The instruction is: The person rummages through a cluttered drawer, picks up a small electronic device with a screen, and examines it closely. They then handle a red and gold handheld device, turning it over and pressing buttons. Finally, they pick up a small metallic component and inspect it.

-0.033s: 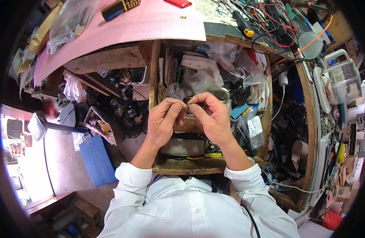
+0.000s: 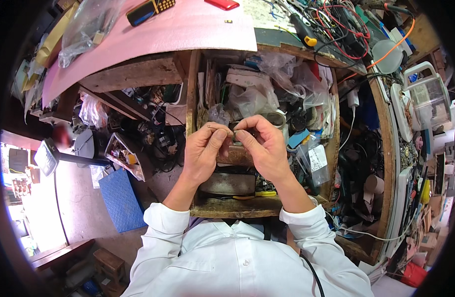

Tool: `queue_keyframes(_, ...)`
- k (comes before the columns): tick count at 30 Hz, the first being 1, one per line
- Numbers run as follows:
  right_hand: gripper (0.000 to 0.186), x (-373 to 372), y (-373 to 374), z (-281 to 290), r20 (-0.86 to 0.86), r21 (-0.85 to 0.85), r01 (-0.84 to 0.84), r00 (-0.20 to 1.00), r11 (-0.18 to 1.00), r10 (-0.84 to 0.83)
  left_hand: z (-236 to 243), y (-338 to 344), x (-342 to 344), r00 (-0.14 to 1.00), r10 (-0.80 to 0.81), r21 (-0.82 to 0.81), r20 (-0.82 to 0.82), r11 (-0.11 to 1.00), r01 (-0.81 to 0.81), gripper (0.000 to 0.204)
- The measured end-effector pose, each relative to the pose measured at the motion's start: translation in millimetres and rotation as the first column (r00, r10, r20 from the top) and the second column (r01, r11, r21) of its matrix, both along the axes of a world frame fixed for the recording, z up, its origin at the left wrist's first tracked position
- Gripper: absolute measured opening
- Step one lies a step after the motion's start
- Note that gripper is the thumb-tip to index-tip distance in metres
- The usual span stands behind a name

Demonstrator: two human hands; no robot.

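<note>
Over a full wooden drawer (image 2: 240, 212), my two hands meet with their fingertips almost touching. My left hand (image 2: 203, 151) is closed in a pinch, thumb against forefinger, and a thin brownish sliver shows along the fingers. Closed the same way, my right hand (image 2: 263, 148) pinches a small dark piece (image 2: 234, 134) at the gap between the hands. What kind of thing this is cannot be made out; the fingers hide most of it. Beneath the hands lie a brown box-like piece (image 2: 237, 155) and a worn dark metal case (image 2: 228, 183).
Yellow-handled pliers (image 2: 265, 194) lie at the drawer's front. Plastic bags (image 2: 252, 99) and papers fill its back. A pink sheet (image 2: 203, 34) covers the bench, with a black-and-yellow phone (image 2: 149, 12) on it. Tangled red and black leads (image 2: 343, 29) lie far right. A blue platform (image 2: 121, 200) stands on the floor.
</note>
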State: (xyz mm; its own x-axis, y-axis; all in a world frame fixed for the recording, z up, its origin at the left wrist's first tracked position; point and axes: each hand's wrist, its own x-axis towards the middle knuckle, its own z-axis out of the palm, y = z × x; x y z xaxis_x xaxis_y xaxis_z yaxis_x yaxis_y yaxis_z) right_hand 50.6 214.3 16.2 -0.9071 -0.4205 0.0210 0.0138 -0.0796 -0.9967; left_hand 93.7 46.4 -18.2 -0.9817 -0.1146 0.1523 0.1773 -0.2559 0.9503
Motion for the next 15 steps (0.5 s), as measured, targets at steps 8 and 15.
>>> queue_keyframes(8,0.01,1.6,-2.6,-4.8,-0.095,0.012,0.018,0.995,1.0,-0.017,-3.2,-1.9,0.0,1.0,-0.008,-0.066,-0.004,0.998,0.007,0.023)
queue_keyframes(15,0.01,0.1,-3.5,-8.2,-0.258,0.081,0.073,0.965,0.994,-0.05,-1.3,-2.7,0.0,1.0,-0.006,-0.101,-0.009,0.995,0.005,0.023)
